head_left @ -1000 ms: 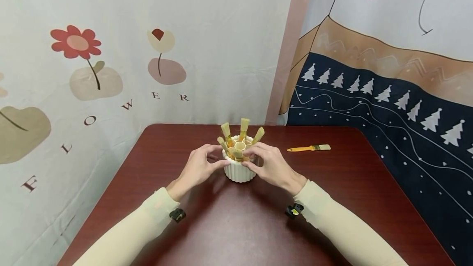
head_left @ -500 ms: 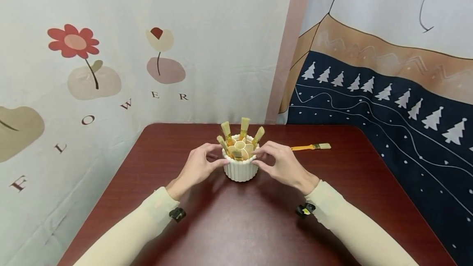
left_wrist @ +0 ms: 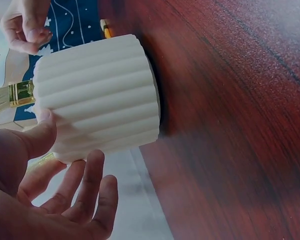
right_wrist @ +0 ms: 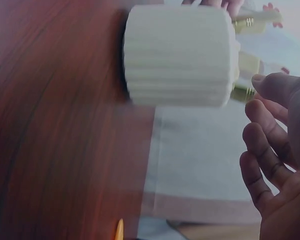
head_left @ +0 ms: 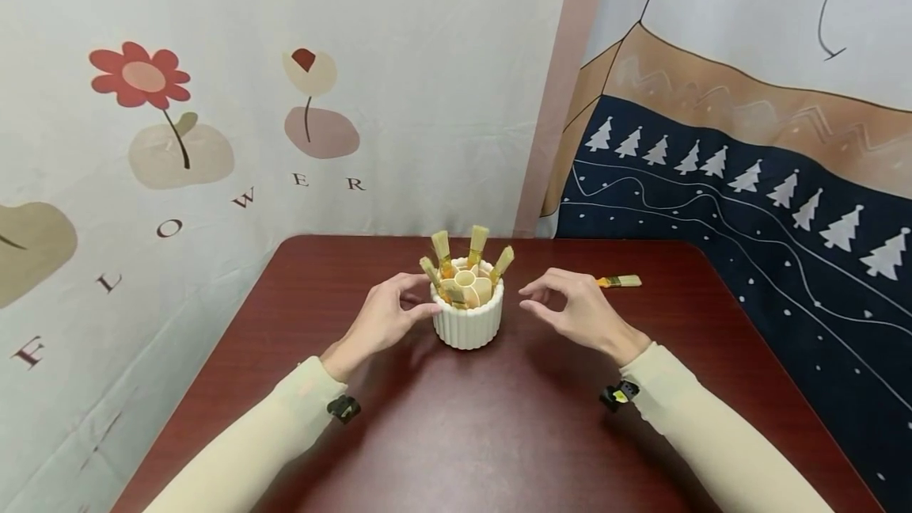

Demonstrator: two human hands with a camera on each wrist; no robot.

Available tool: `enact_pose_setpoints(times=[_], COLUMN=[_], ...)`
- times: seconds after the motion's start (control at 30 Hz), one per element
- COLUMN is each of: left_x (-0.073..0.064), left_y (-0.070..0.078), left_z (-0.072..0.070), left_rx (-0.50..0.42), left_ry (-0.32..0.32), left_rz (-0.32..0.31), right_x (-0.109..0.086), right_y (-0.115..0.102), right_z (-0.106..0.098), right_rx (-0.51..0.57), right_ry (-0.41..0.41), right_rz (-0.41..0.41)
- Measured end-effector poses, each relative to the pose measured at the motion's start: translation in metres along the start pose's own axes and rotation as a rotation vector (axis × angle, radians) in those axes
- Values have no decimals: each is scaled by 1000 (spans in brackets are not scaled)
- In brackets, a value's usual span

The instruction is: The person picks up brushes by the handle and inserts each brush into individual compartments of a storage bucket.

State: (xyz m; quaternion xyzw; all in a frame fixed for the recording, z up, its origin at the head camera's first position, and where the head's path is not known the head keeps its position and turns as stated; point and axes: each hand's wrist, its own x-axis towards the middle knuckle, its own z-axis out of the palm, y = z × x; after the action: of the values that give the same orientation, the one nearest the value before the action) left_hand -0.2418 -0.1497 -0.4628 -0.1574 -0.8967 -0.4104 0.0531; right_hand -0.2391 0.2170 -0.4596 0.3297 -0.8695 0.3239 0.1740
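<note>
A white ribbed holder (head_left: 466, 328) stands upright on the table, with a flower-shaped divider (head_left: 465, 281) inside. Several paintbrushes (head_left: 478, 245) stick up around its inside, bristles on top. My left hand (head_left: 388, 313) holds the holder's left side near the rim; in the left wrist view the thumb (left_wrist: 42, 132) lies on the ribbed wall and the fingers curve along the side. To the right of the holder and apart from it, my right hand (head_left: 577, 309) has nothing in it, its fingers loosely bent. Behind that hand lies a loose paintbrush (head_left: 620, 281), its handle mostly hidden.
The dark red wooden table (head_left: 456, 434) has rounded far corners. Behind it hangs a pale cloth with printed flowers (head_left: 142, 76), and at the right a navy cloth with white trees (head_left: 748, 176). A small black device (head_left: 344, 408) sits on each wrist.
My right hand has come off the holder's front right rim and moved right, now overlapping the loose paintbrush's handle. The left hand stays at the holder.
</note>
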Motion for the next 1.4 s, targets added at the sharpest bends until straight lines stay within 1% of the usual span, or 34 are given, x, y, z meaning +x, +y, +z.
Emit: enact_pose_setpoints(times=[0.17,0.27,0.33,0.4,0.5,0.63,0.7,0.8,0.97,1.07,1.3,1.4], left_x=[-1,-4,-7,-10,-15,-22,-26,-30,-32,-31,-27,-26], left_y=[0,2,2,4,8,18,23,28,32,33,35,35], left_z=[0,-1,0,1,4,10,15,21,30,33,36,36], left_rx=[28,13,-1,-4,10,68,96,127,154,154,151,147], left_ry=[-5,-4,9,35,99,180,205,226,236,229,224,221], left_rz=[4,0,-3,-2,2,4,-3,-16,-47,-64,-80,-77], right_x=[-5,-8,-10,-12,-14,-17,-19,-20,-23,-25,-29,-32], right_y=[11,18,23,30,40,53,59,69,87,98,120,129], right_z=[-8,-13,-16,-19,-24,-31,-33,-35,-38,-42,-49,-51], right_rx=[-7,-16,-25,-31,-42,-54,-60,-82,-117,-127,-110,-112], right_ry=[-1,-1,0,9,32,59,61,57,34,18,-52,-84], right_rz=[37,60,74,86,101,115,131,165,242,287,382,422])
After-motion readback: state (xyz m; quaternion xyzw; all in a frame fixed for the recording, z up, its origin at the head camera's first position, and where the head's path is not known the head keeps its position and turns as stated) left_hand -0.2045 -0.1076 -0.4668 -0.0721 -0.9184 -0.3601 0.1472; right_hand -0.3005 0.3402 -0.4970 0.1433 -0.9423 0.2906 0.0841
